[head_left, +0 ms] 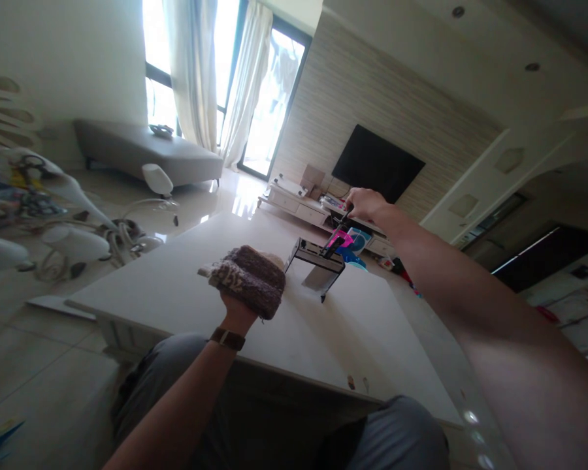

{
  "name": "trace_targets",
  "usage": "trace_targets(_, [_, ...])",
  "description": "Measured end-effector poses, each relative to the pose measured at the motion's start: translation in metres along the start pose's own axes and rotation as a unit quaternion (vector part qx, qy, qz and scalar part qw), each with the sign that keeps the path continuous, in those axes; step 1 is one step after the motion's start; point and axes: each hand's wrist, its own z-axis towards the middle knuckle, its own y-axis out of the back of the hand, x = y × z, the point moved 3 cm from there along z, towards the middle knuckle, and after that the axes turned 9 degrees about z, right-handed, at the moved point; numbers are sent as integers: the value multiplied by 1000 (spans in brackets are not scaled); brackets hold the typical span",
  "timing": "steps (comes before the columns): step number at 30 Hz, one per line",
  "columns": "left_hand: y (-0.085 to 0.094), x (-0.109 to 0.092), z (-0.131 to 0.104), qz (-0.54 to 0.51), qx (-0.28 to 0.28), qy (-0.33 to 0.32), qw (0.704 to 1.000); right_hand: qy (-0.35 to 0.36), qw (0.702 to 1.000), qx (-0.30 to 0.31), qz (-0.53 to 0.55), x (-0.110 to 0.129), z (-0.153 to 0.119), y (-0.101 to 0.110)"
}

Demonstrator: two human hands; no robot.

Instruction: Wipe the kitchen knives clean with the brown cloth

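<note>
A folded brown towel [259, 281] with pale lettering is held above the white table by my left hand [238, 314]; most of the fingers are hidden beneath it. Farther out, my right hand [366, 203] is raised, its fingers closed on the upper end of a black handle [340, 225]. This handle slopes down to a silver and black metal frame [318, 258], which has a flat panel and stands on or just over the table. I cannot make out exactly what kind of device it is. The towel is to the left of the frame.
Under both hands is the white table [176, 281], my knees at its near edge. Small items [351, 382] lie near that edge. Left stands a white branching lamp-like object [78, 245]. Beyond are a grey bench [147, 150], a low cabinet [294, 202] and blue and pink items [357, 241].
</note>
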Motion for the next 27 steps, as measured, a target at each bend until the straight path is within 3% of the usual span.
trace_targets(5, [-3, 0, 0, 14, 14, 14, 1000, -3, 999, 33, 42, 6, 19, -25])
trace_targets(10, [-1, 0, 0, 16, -21, 19, 999, -12, 995, 71, 67, 13, 27, -67])
trace_targets(16, [1, 2, 0, 39, -12, 30, 999, -13, 989, 114, 93, 20, 30, -109])
trace_targets(21, [3, 5, -1, 42, -40, 36, 998, -7, 987, 125, 106, 26, 30, -123])
trace_targets(27, [9, 9, -1, 67, -44, 52, 995, 1, 986, 97, 132, 20, 26, -120])
